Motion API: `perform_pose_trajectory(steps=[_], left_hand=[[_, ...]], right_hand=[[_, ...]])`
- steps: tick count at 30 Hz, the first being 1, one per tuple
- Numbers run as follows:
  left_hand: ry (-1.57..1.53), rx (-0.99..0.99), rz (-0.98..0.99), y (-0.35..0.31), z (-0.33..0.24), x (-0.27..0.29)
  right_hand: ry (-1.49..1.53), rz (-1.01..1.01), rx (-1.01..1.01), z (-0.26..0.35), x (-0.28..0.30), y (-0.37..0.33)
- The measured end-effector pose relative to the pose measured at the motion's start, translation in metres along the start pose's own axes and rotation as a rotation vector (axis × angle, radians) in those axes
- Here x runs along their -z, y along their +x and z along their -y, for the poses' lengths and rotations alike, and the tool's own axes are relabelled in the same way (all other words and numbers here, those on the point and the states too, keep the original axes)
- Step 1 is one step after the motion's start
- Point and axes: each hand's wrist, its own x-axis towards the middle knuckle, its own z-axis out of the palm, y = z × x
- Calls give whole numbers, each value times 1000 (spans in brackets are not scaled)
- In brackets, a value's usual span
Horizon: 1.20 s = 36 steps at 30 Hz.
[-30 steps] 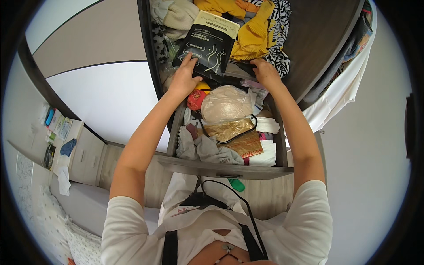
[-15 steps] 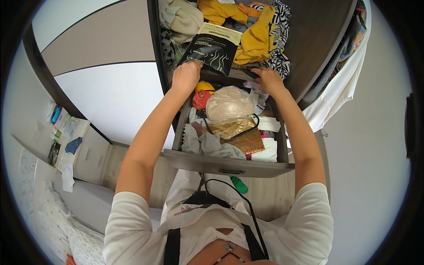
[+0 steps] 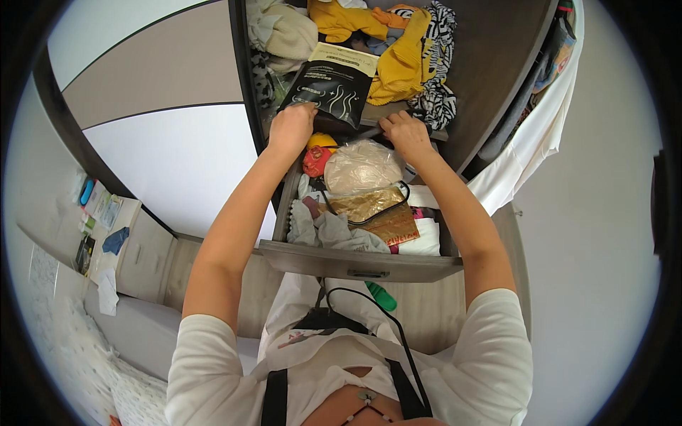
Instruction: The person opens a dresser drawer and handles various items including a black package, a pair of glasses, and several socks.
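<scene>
My left hand is closed on the lower left edge of a flat black pouch with a cream top band and pale wavy lines. The pouch leans at the front of a wardrobe compartment, above a pulled-out drawer. My right hand pinches a slim dark object, blurred, its kind unclear, over the drawer's back. In the drawer lie a round beige item in clear plastic, a gold bag with a black cord handle, grey cloth and a red bundle.
Behind the pouch, yellow clothes, a cream garment and black-and-white patterned cloth fill the compartment. White cloth hangs at the right. A pale cabinet stands at the left; a green slipper is on the floor.
My right hand has moved left toward the pouch, carrying the slim dark object. My left hand stays at the pouch's lower left edge. The whole view has shifted slightly.
</scene>
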Motion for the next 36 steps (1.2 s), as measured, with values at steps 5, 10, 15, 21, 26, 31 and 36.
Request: perform_pose_trajectory(steps=[5, 10, 15, 21, 26, 31, 36], left_hand=[[-25, -52, -5, -5, 7, 1], [-105, -52, -16, -5, 5, -1], [-487, 6, -494, 4, 4, 5], [-1434, 409, -264, 4, -2, 15], [-1477, 384, -244, -4, -9, 23], [-1450, 335, -213, -12, -19, 31], [-1440, 277, -158, -18, -20, 27]], right_hand=[[87, -67, -111, -9, 20, -12], [366, -286, -461, -23, 66, -22], [617, -511, -558, -49, 86, -34], [944, -446, -703, -56, 84, -45], [1145, -340, -618, -40, 70, -37], [951, -229, -613, -23, 81, -14], [617, -353, -318, -21, 58, 9]])
